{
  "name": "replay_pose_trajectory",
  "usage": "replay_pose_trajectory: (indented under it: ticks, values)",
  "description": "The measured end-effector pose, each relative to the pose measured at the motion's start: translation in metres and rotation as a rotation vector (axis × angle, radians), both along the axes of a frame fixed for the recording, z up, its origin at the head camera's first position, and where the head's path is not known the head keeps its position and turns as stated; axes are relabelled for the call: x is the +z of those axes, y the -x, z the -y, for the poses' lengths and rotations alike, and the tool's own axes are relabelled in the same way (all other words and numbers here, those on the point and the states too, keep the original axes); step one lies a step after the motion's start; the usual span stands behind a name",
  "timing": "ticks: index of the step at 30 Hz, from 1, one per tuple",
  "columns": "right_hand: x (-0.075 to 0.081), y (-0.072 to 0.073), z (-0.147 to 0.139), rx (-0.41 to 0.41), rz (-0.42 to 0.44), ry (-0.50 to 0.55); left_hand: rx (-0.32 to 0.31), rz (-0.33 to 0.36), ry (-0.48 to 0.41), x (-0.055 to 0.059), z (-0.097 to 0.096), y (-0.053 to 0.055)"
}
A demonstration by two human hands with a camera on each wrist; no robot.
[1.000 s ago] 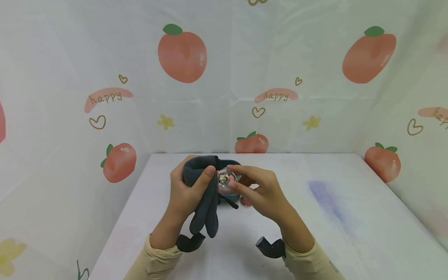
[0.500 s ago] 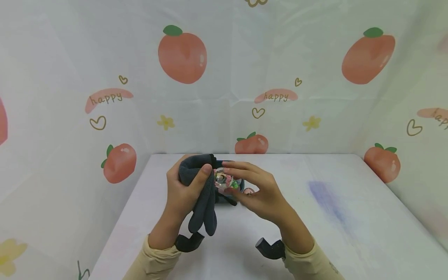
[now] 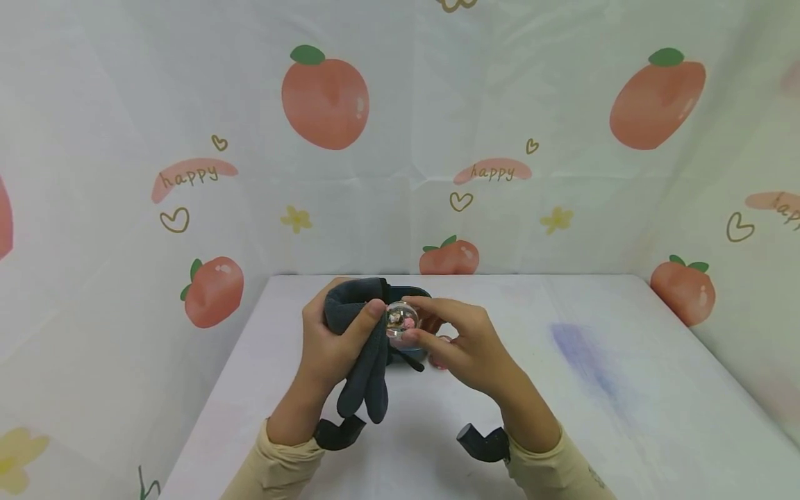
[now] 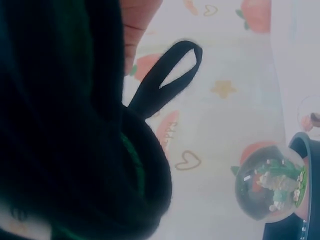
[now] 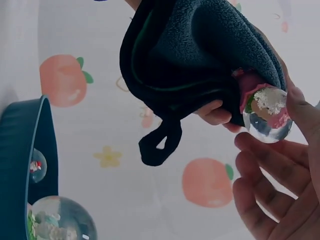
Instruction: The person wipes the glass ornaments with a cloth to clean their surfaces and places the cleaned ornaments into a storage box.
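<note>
My left hand grips a folded dark blue-grey towel with its thumb on top. A small snow globe sits against the towel; its pink base is partly inside the fold, as the right wrist view shows. My right hand pinches the clear dome between thumb and fingers. The towel's edge has a hanging loop. In the left wrist view the towel hides most of my left hand.
Behind the hands stands a dark blue box with a small globe inside. A larger snow globe is at its front. In the head view, another globe lies partly hidden behind my right hand. A patterned cloth hangs behind the white table.
Half a second ago my right fingers were spread looser around the globe; now they pinch it again. The globe has turned, and both hands shifted slightly left, then back.
</note>
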State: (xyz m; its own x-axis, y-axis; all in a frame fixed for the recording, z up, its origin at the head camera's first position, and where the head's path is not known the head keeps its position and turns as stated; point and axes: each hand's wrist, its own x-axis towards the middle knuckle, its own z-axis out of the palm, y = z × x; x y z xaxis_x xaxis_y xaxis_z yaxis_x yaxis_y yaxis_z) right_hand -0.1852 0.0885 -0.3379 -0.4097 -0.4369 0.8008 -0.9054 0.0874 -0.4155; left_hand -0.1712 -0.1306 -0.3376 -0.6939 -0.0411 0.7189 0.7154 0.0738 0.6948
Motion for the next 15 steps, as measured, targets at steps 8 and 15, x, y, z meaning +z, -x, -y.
replay_pose_trajectory:
  ticks: [8, 15]
  values:
    - [0.0045, -0.0005, 0.0024, 0.004, -0.086, 0.038, 0.023, 0.023, -0.008, -0.0011, 0.0011, 0.0002]
    - [0.0055, -0.0021, 0.0030, 0.032, -0.153, 0.059, 0.016, 0.023, -0.008, -0.0020, -0.0011, 0.0005]
